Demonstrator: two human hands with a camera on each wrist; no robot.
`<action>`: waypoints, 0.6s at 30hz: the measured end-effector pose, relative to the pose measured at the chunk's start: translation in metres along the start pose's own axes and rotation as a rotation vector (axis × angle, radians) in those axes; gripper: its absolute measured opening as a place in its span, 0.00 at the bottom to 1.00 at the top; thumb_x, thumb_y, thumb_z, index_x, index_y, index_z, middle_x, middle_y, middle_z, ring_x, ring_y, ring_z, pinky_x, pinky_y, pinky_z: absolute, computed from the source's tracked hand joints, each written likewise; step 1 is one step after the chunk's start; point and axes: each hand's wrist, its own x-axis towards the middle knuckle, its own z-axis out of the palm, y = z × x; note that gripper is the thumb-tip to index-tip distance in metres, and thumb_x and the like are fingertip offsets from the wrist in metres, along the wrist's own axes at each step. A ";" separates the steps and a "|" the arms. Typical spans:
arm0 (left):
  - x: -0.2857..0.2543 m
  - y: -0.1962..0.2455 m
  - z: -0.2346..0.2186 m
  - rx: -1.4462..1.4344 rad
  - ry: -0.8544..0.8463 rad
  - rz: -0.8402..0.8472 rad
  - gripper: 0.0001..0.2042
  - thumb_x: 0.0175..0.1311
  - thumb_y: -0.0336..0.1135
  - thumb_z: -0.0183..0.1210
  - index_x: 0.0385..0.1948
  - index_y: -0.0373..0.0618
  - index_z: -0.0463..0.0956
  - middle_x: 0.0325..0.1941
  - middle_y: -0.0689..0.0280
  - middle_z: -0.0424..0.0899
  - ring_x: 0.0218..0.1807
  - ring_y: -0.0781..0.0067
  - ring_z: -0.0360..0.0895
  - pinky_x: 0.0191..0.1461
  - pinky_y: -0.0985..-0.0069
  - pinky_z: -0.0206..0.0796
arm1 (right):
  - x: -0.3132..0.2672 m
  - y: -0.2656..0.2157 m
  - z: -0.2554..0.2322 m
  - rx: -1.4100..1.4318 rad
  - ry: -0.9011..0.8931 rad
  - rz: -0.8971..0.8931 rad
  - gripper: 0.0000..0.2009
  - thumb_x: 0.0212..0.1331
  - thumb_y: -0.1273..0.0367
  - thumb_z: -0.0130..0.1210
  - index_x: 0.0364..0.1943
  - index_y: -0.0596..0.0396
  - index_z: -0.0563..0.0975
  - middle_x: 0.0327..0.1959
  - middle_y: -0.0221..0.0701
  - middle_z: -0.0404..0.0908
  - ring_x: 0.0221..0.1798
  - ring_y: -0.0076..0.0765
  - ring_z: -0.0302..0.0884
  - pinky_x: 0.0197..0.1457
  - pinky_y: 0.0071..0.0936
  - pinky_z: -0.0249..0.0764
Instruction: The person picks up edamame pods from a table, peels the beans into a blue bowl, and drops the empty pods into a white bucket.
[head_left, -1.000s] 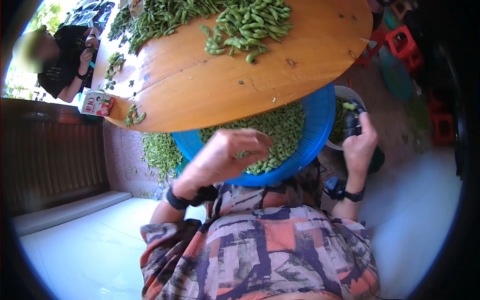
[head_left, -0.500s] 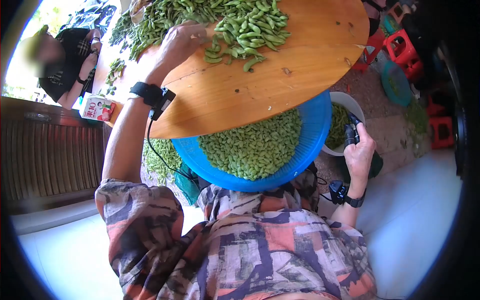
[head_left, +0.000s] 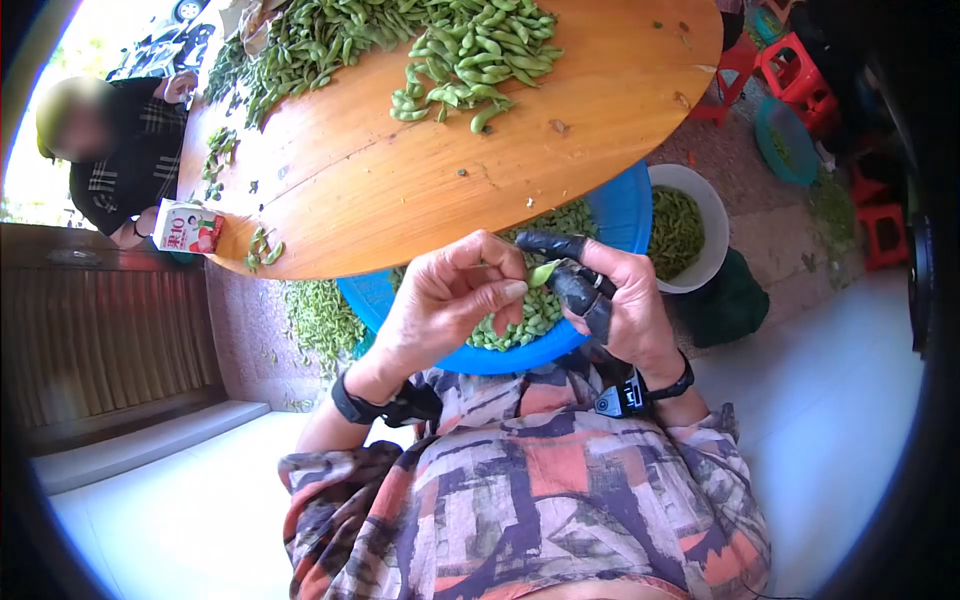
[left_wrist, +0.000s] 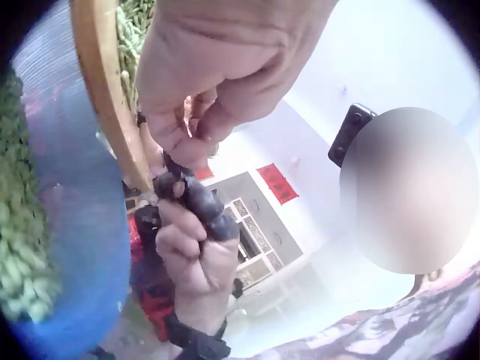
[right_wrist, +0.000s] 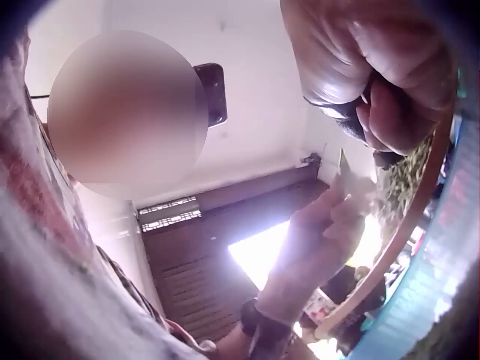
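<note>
Nearest: patterned shirt, loose woven cloth in orange, grey and dark blocks, filling the lower foreground

Left hand: fingers curled, thumb and forefinger pinching 1 end of a single green pod; black strap at the wrist

Right hand: dark finger covers on thumb and forefinger, these closed on the other end of the same pod; black strap with a small device at the wrist

Pod: small, flat, smooth-skinned, bright green; held between the 2 hands, directly above the blue basin. Its long axis runs roughly across from left fingertips to right fingertips, slightly tilted. Both hands touch it; neither is clearly nearer. The wrist views show the fingertips meeting but blur the pod itself

Blue basin: round plastic, smooth rim, tucked partly under the table edge, heaped with small pale green shelled beans

White bucket: round, plastic, just to the right of the basin, holding green pods or hulls; which, I cannot tell

Table: round, varnished orange wood with visible grain and a few marks

Pile of pods: long, lumpy, matte green, at the far side of the table

Small carton: white and red, at the table's left edge

Second person: dark checked clothing, seated beyond the table

Red stools: plastic, on the floor at far right
</note>
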 end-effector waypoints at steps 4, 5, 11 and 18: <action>-0.005 -0.024 0.014 -0.112 0.238 -0.017 0.03 0.68 0.25 0.57 0.37 0.38 0.72 0.25 0.68 0.78 0.24 0.84 0.74 0.27 0.84 0.67 | -0.006 0.014 -0.005 0.035 -0.094 0.027 0.14 0.58 0.76 0.55 0.49 0.60 0.79 0.32 0.32 0.77 0.34 0.22 0.73 0.39 0.21 0.70; -0.006 -0.030 0.015 -0.116 0.241 -0.018 0.03 0.68 0.25 0.57 0.37 0.38 0.72 0.25 0.68 0.78 0.24 0.84 0.74 0.27 0.84 0.67 | -0.008 0.018 -0.006 0.037 -0.118 0.060 0.14 0.58 0.76 0.55 0.49 0.61 0.79 0.33 0.33 0.77 0.35 0.23 0.73 0.40 0.21 0.70; -0.011 -0.043 0.013 -0.080 0.271 -0.121 0.04 0.65 0.24 0.60 0.38 0.37 0.76 0.25 0.67 0.80 0.21 0.82 0.74 0.22 0.83 0.64 | -0.006 0.010 -0.003 -0.126 -0.117 -0.088 0.13 0.54 0.78 0.52 0.44 0.63 0.78 0.30 0.32 0.73 0.34 0.27 0.71 0.39 0.23 0.68; -0.011 -0.052 0.013 -0.490 0.218 -0.230 0.04 0.62 0.28 0.62 0.33 0.40 0.76 0.23 0.67 0.77 0.14 0.81 0.66 0.18 0.84 0.52 | -0.002 0.028 -0.009 -0.070 -0.164 -0.066 0.10 0.57 0.76 0.51 0.41 0.62 0.79 0.26 0.28 0.73 0.29 0.21 0.69 0.32 0.22 0.66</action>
